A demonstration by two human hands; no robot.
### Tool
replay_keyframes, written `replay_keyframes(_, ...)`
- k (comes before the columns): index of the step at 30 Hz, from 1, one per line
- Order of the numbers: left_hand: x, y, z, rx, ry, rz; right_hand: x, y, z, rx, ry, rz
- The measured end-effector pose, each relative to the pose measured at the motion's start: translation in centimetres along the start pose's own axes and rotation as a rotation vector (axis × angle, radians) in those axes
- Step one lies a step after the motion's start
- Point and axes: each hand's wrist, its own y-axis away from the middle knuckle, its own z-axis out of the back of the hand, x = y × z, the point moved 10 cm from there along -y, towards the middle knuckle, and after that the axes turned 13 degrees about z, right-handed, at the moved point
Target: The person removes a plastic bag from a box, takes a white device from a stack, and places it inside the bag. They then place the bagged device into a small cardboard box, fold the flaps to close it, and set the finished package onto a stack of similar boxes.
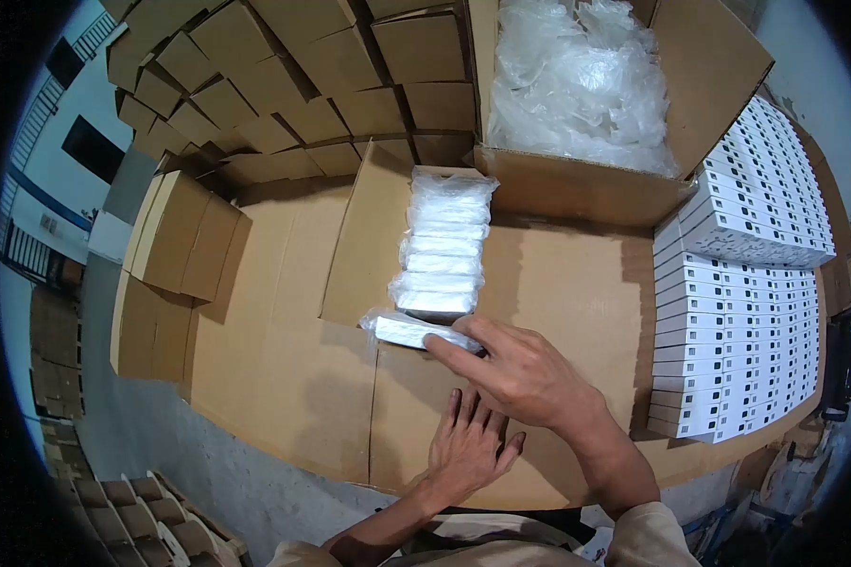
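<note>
Two-handed: gripped slim white plastic-wrapped box (408, 331) in right hand (525, 373); pressed left hand (468, 449), fingers spread, on brown cardboard sheet (284, 359).

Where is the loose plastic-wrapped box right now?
The loose plastic-wrapped box lies mid-frame in the head view on the cardboard sheet, at the near end of the row of wrapped boxes, with the right hand touching its right end.

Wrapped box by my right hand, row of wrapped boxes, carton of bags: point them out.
wrapped box (408, 331), head view, its plastic-covered top
row of wrapped boxes (440, 248), head view, middle box
carton of bags (577, 189), head view, front wall
</note>
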Motion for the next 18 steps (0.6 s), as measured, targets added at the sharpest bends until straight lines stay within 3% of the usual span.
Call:
replay_keyframes(6,0.1,-0.2,-0.4,0.044,-0.046,0.021,-1.7,0.5,-1.8,-0.035,-0.133,-0.080)
replay_keyframes(18,-0.7,0.0,1.1,-0.113,-0.034,-0.031,-2.7,2.0,-4.0,-0.104,-0.080,-0.104)
